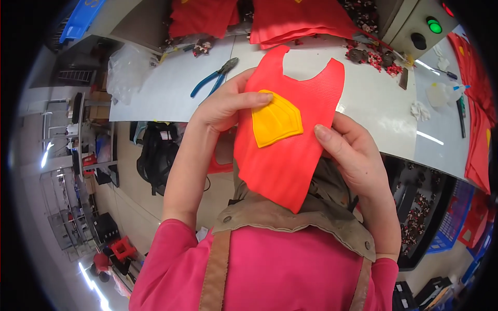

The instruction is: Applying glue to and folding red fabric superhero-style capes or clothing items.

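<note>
Both my hands hold up a red, bib-shaped sheet [290, 171] with a curved notch in its top edge. A raised yellow patch [277, 122] with ridged lines sits on its front. My left hand [231, 101] grips the sheet's left side, its thumb pressed on the patch's upper corner and its fingers mostly hidden behind. On the right edge, my right hand [355, 147] pinches the sheet with the thumb in front. Just beyond my left hand, pliers with blue handles [215, 78] lie on the white table [384, 111].
Stacks of red sheets [298, 23] lie at the far side. Small red and dark scraps [373, 59] are strewn near a machine panel with a lit green button [433, 25]. A clear plastic bag [127, 75] rests at the table's left; a black backpack [155, 155] is below.
</note>
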{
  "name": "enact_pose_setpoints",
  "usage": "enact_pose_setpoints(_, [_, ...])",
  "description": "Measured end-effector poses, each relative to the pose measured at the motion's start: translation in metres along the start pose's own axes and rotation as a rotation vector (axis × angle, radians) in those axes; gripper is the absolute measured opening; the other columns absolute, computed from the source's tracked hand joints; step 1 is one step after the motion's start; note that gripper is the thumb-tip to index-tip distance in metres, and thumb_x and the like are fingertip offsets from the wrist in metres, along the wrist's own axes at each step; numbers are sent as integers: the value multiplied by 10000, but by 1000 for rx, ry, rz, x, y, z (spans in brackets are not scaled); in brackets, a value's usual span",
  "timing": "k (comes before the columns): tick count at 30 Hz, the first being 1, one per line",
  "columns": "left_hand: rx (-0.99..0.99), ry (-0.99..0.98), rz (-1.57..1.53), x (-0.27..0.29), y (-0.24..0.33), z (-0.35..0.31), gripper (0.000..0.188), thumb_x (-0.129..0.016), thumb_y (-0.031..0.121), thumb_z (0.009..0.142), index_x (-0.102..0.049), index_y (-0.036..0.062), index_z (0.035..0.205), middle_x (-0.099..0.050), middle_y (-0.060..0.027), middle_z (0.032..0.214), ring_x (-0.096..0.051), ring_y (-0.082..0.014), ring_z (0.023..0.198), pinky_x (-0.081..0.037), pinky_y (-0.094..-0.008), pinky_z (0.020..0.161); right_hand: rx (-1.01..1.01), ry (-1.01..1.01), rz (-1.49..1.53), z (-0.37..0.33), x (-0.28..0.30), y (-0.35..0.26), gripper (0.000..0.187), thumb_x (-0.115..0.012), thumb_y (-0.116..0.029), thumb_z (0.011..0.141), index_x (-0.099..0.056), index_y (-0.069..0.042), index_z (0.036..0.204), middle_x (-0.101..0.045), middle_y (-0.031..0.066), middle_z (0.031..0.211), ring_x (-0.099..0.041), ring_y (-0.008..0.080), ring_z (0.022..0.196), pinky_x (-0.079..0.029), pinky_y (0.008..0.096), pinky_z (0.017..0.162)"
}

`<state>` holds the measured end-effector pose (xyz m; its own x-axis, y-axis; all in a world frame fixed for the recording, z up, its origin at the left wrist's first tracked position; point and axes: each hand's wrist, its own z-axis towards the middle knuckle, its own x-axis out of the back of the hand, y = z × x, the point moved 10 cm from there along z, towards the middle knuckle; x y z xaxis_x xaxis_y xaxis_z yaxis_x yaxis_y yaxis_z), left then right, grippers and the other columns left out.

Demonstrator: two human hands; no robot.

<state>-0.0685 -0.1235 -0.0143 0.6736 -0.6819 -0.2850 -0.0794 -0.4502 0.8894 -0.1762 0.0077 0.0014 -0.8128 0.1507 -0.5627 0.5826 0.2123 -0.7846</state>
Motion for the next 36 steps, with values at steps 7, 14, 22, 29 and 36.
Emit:
enact_pose_setpoints(7, [52,-3,-56,5,-9,10,643,-756,106,752,-451,-1,1307,-596,-109,1185,-587,-186,1096,-459,-325,979,52,-52,-26,1,-4,-3,399,-511,-191,972,-478,59,1281,-600,107,1170,-593,154,1041,-469,291,917])
enact_pose_setpoints(14, [47,-9,-81,4,-9,10,638,-752,105,759,-449,1,1310,-591,-108,1198,-584,-186,1102,-457,-324,981,55,-46,5,0,-5,-3,403,-507,-193,974,-468,59,1287,-601,109,1164,-598,152,1034,-474,284,907])
enact_pose_setpoints(22, [-54,123,1,12,14,-6,613,-741,135,781,-457,9,1309,-584,-104,1212,-574,-185,1113,-442,-319,991,71,-22,-4,9,3,-14,372,-557,-140,943,-484,57,1250,-615,110,1141,-592,137,1040,-447,259,934])
enact_pose_setpoints(29, [-44,36,-242,8,-3,-4,559,-682,130,841,-432,13,1328,-564,-111,1247,-553,-204,1154,-442,-343,999,83,-79,37,9,-10,-19,365,-578,-123,932,-489,59,1235,-619,117,1121,-595,135,1016,-463,262,915])
enact_pose_setpoints(36, [6,-54,-377,-6,-11,-4,536,-645,150,877,-411,14,1340,-545,-127,1272,-544,-225,1172,-438,-368,1011,81,-78,33,7,-13,-21,369,-577,-148,940,-491,57,1234,-621,117,1114,-595,127,996,-477,253,866])
